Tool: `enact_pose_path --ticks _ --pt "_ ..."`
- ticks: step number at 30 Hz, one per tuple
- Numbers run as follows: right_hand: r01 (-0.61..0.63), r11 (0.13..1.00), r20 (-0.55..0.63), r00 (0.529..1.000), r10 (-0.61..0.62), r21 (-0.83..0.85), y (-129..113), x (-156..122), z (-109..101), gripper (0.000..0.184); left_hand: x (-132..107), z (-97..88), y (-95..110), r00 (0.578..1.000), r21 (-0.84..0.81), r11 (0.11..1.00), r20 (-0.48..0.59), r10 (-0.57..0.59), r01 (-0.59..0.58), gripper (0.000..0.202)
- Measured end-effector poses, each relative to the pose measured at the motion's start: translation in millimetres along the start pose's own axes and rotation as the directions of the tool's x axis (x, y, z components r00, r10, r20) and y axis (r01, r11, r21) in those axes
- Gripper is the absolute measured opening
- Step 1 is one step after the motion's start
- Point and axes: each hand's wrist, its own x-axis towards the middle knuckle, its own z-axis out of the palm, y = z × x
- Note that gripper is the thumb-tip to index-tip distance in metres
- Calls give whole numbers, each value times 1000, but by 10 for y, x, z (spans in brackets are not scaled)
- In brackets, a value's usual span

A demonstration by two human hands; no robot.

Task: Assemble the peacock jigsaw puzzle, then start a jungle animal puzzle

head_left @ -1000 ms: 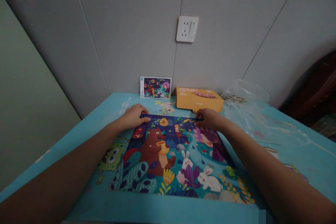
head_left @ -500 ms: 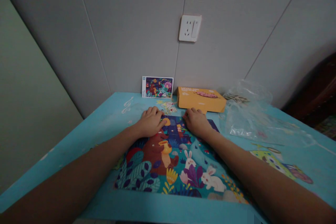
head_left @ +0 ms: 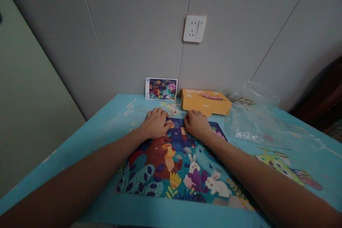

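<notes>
Head view: jigsaw puzzle [head_left: 173,164] lying flat, centre of table [head_left: 107,128].
Left hand [head_left: 156,123] and right hand [head_left: 197,124], open-palmed, gripping nothing, press its far edge; apparently seating pieces; further smoothing calls for even downward pressure.

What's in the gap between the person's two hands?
Head view: just a narrow dark-blue strip of the jigsaw puzzle, on which the left hand and right hand both lie flat.

The jigsaw puzzle [head_left: 176,165], a colourful picture of a brown bear and white rabbits among plants, lies flat mid-way across the turquoise surface [head_left: 112,121].
</notes>
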Motion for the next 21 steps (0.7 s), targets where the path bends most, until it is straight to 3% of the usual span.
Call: enact_pose_path --ticks 21 --pt "25 1000 13 1000 -25 14 56 53 37 26 18 0 -14 1000 -39 999 5 -17 18 36"
